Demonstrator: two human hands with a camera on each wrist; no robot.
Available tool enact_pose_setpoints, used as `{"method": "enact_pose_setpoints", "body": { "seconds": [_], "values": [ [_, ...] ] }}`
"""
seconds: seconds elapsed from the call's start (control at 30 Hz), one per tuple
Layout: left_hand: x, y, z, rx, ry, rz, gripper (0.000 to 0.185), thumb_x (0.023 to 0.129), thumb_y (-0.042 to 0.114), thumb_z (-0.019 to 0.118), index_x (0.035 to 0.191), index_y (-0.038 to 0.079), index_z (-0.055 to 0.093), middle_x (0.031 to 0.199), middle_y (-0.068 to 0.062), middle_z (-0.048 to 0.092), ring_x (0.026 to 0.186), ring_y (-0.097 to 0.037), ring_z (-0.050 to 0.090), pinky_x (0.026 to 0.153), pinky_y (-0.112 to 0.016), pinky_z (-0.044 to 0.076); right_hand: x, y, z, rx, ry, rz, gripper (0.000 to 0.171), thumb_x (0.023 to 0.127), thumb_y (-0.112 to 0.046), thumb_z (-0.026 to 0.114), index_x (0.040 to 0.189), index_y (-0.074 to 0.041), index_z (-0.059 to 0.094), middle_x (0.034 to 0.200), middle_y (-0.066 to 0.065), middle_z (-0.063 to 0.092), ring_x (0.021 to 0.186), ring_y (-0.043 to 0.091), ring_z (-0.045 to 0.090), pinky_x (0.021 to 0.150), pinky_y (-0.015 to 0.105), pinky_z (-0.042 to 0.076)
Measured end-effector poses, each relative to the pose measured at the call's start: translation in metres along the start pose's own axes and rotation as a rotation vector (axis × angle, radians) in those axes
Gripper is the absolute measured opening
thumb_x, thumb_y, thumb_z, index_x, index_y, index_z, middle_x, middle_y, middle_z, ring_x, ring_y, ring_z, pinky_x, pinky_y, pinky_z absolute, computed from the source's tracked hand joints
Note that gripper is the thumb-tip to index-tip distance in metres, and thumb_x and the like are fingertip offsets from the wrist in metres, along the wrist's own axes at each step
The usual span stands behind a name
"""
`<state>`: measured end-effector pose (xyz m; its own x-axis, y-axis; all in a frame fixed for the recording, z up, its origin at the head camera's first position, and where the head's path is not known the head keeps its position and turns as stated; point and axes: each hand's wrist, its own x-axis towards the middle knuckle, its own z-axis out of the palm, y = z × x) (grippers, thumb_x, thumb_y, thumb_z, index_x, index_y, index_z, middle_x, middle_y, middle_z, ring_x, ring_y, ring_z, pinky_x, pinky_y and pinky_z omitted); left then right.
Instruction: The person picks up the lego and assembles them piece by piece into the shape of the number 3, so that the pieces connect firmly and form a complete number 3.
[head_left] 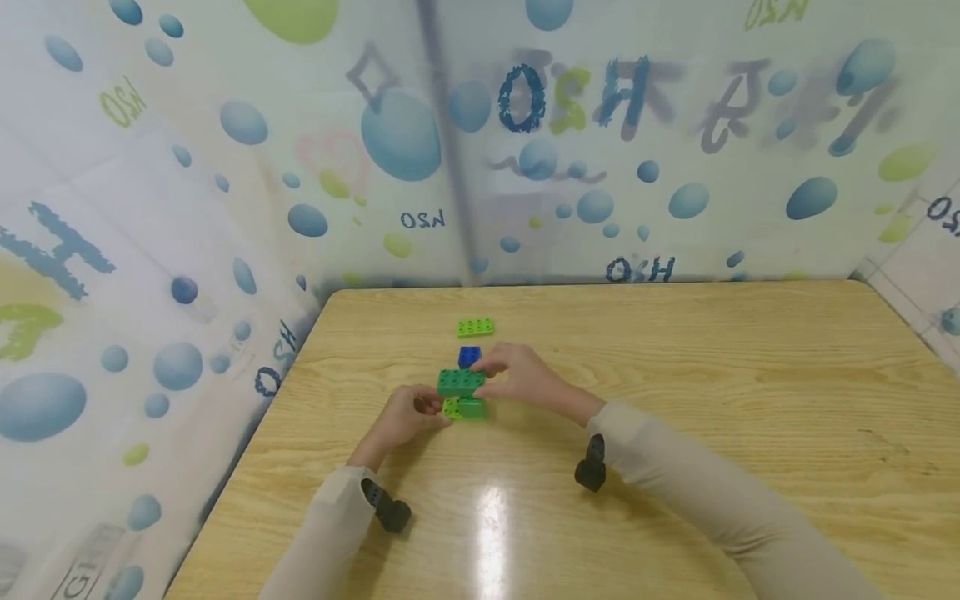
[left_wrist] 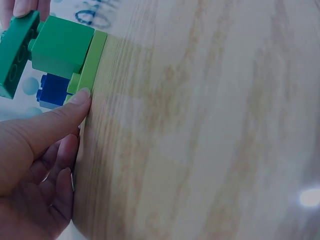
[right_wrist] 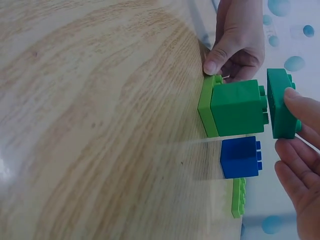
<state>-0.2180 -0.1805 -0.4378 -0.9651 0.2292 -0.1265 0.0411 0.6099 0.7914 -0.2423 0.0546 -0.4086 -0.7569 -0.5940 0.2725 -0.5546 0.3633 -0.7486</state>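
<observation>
On the left, our left hand [head_left: 405, 414] rests on the wooden counter [head_left: 675, 375], its thumb tip pressed against the edge of the light green plate [left_wrist: 93, 62] while the other fingers [left_wrist: 59, 185] curl loosely beneath and hold nothing. That plate lies flat on the counter with a green cube brick [right_wrist: 238, 107] seated on it. Just above the cube hangs the dark green long brick [head_left: 461, 382], pinched at its end by our right hand [head_left: 525, 379] — the fingers are closed on it, and it is apart from the cube's studs, slightly tilted in the left wrist view. Beyond it stand a blue brick [head_left: 469, 357] and, farther back, a second light green plate [head_left: 476, 327], both untouched. As we judge it, the risk lies in the tilt: if the long brick comes down skewed, its sockets could miss the studs and push the cube and plate sideways, since only a thumb steadies them. The long brick also overhangs the cube, so pressing on the far end could tip the small stack — or knock the blue brick close behind.
</observation>
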Motion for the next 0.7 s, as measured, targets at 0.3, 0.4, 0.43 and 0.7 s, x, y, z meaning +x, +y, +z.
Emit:
{"method": "enact_pose_setpoints", "body": {
  "seconds": [0.3,0.4,0.43,0.7],
  "values": [
    [-0.0004,-0.001,-0.0008,-0.013,0.006,0.034,0.022,0.072,0.002,0.076,0.09,-0.004,0.064,0.082,-0.006,0.061,0.074,-0.016,0.057,0.068,-0.026,0.049,-0.0011,-0.0034,0.0049,-0.021,-0.004,-0.001,0.035,0.077,-0.025,0.075,0.105,-0.007,0.067,0.09,-0.001,0.059,0.085,0.018,0.058,0.072,0.025,0.048],
    [-0.0004,-0.0008,-0.0006,-0.015,0.01,0.037,0.021,0.072,0.001,0.076,0.089,-0.004,0.064,0.081,-0.006,0.061,0.073,-0.015,0.057,0.067,-0.025,0.049,-0.0014,-0.0044,0.0059,-0.021,-0.002,-0.01,0.034,0.077,-0.023,0.075,0.105,-0.006,0.067,0.089,-0.001,0.059,0.085,0.02,0.058,0.072,0.026,0.049],
    [-0.0003,-0.0009,-0.0005,-0.016,0.011,0.036,0.021,0.072,0.001,0.076,0.089,-0.004,0.064,0.081,-0.006,0.061,0.073,-0.015,0.057,0.067,-0.025,0.049,-0.0015,-0.0048,0.0061,-0.021,-0.001,-0.013,0.034,0.076,-0.023,0.075,0.105,-0.006,0.067,0.089,-0.001,0.058,0.085,0.02,0.058,0.072,0.027,0.049],
    [-0.0014,0.0007,-0.0011,-0.02,-0.006,0.029,0.023,0.072,0.0,0.075,0.091,-0.005,0.063,0.082,-0.007,0.061,0.074,-0.015,0.056,0.067,-0.024,0.048,-0.0025,-0.007,0.0082,-0.083,-0.007,-0.027,0.034,0.076,-0.023,0.075,0.104,-0.007,0.066,0.091,0.001,0.06,0.084,0.021,0.058,0.071,0.031,0.048]
  ]
}}
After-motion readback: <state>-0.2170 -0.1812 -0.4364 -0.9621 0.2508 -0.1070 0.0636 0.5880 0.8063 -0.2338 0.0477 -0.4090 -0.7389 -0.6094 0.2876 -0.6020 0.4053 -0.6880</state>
